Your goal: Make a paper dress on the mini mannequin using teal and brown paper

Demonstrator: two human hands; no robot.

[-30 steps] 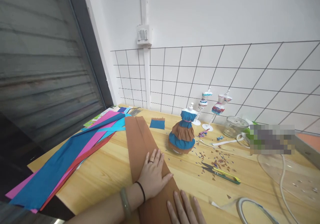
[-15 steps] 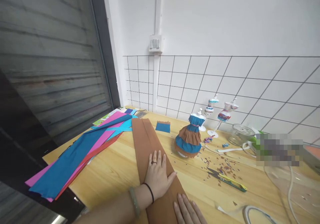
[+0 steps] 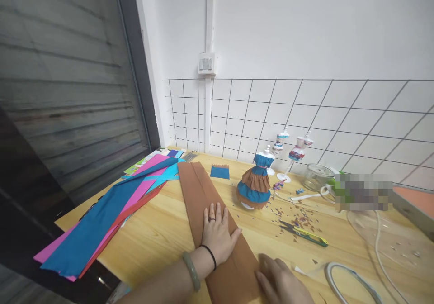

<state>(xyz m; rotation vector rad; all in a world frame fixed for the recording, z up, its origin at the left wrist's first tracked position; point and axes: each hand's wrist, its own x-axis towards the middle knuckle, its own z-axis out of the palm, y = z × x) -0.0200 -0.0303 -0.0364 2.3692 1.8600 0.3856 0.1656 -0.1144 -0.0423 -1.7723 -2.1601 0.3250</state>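
A long strip of brown crepe paper [image 3: 195, 182] with a lengthwise fold line lies on the wooden table, running away from me. My left hand [image 3: 219, 234] rests flat on its middle, fingers stretched out and thumb spread to the right. Nearer to me, my right hand [image 3: 283, 279] is at the strip's right edge, slightly blurred, its bent fingers and thumb closed on that edge. Beyond the hands stands a small dress form in a blue and brown ruffled paper dress [image 3: 256, 182]. A small blue and brown paper piece [image 3: 219, 172] lies left of it.
Pink, red and blue crepe paper strips [image 3: 101, 218] hang over the table's left edge. Yellow-green thread snips [image 3: 305, 234] lie among paper scraps at right. A roll of tape [image 3: 330, 274] is near my right hand. Two small mannequins [image 3: 296, 152] and a glass jar [image 3: 318, 177] stand behind.
My right hand has gone from lying flat on the brown paper to bent fingers at its right edge. My left hand stays flat on the strip. The view has shifted slightly right.
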